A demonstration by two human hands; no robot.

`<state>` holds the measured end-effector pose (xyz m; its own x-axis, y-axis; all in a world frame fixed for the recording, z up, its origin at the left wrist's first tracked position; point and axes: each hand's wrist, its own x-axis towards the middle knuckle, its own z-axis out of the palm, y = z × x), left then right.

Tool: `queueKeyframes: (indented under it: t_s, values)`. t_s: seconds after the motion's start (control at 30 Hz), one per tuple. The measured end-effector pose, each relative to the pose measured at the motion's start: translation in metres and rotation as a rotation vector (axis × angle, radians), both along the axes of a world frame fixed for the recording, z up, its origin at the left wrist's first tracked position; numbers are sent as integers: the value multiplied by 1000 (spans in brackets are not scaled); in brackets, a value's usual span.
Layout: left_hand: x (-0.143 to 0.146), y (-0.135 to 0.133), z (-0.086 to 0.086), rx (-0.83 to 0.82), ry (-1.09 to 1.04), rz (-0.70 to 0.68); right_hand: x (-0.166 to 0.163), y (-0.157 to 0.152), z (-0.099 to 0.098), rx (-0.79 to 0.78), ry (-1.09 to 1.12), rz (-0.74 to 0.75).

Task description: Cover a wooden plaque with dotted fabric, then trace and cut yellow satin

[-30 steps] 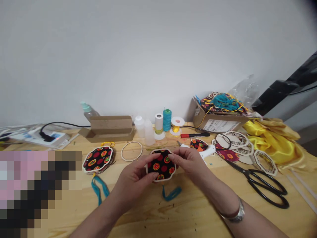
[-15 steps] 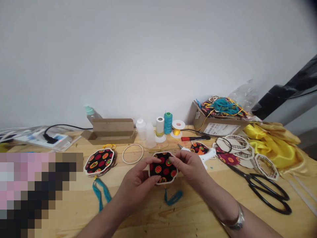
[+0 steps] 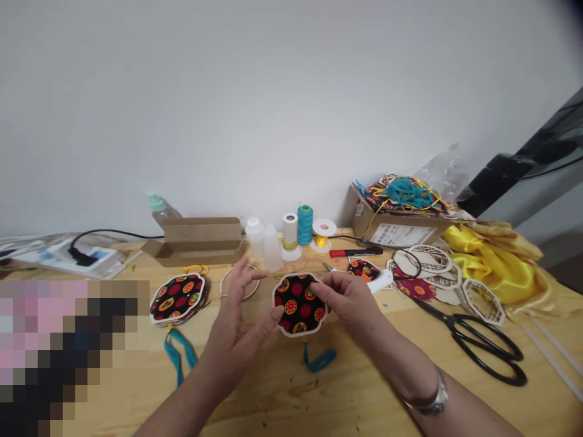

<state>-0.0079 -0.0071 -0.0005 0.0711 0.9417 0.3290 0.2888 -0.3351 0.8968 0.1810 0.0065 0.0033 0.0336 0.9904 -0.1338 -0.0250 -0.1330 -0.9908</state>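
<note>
At the worktop's left: a stack of patterned panels [image 3: 178, 298] is lying near the middle of the wooden worktop [image 3: 291, 400], with a teal tassel [image 3: 180, 358] trailing from it toward the front edge.
Left hand: the left hand [image 3: 237, 328] is standing open, fingers spread and apart. Only its thumb is touching the left rim of the piece, and a wooden ring [image 3: 259, 281] is lying just behind the fingers.
Fabric-covered panel: the fabric-covered panel [image 3: 299, 302] is sitting between the two hands at the worktop's centre, patterned face up and tilted toward the camera. I cannot tell whether its lower edge is resting on the wood.
Right hand: the right hand [image 3: 350, 303] is pinching the panel's right rim between thumb and fingertips, carrying most of the hold.
Teal loop: a teal cord loop [image 3: 319, 359] is lying just in front of the panel, toward the front edge.
Right side: black scissors [image 3: 478, 340] are lying near the right edge, with yellow satin [image 3: 501, 261] bunching behind them.
Step in hand: the panel is seemingly being checked or steadied, one hand gripping and the other easing off.
Next move: any further handling is calling for the open hand to close on the left rim, so the panel is not swinging from a single pinch.
</note>
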Motion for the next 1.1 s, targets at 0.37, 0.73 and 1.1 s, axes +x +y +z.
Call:
queueKeyframes:
  t_s: [0.37, 0.73, 1.1]
  values:
    - [-2, -2, -1, -113, -50, 113, 1, -1, 0, -20, -47, -6]
    - [-3, 2, -3, -541, -334, -496, -5, -5, -4, -7, -79, 73]
    - [-5, 2, -3, -577, -325, -502, -5, -7, -4, -3, -137, 124]
